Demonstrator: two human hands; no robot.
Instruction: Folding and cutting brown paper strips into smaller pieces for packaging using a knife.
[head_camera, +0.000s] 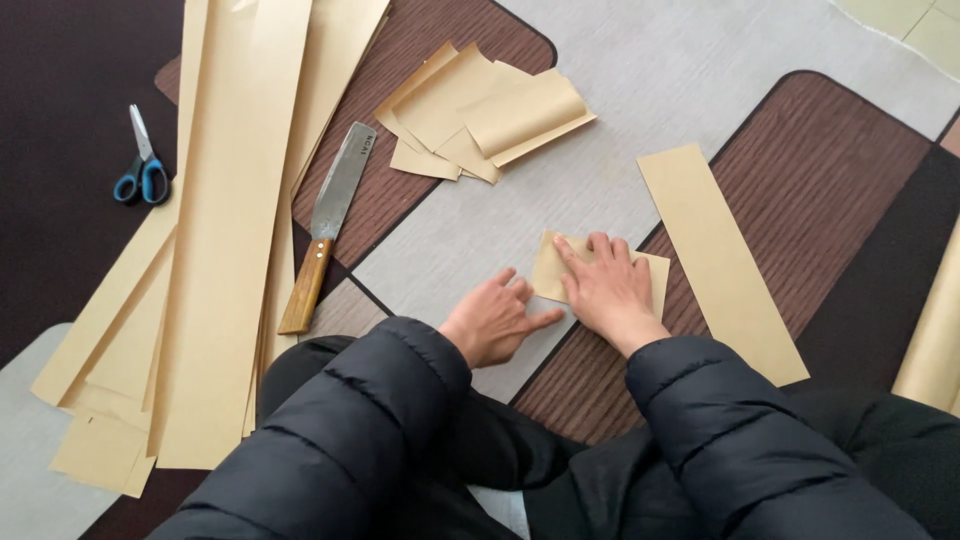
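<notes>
A: Head view. Report hand status.

B: Right hand (607, 288) lies flat, fingers spread, pressing down on a small folded tan paper piece (553, 267) on the grey patch of the floor mat (470, 240). Left hand (493, 318) rests beside it, fingers loosely curled, index fingertip touching the piece's lower left edge.

A: Surrounding items?

B: One tan paper strip (720, 260) lies just right of the right hand. A pile of folded pieces (480, 110) sits farther up the mat. A wooden-handled knife (325, 228) lies beside the long paper strips (215, 230) at left; blue-handled scissors (142, 165) lie well apart beyond them.
</notes>
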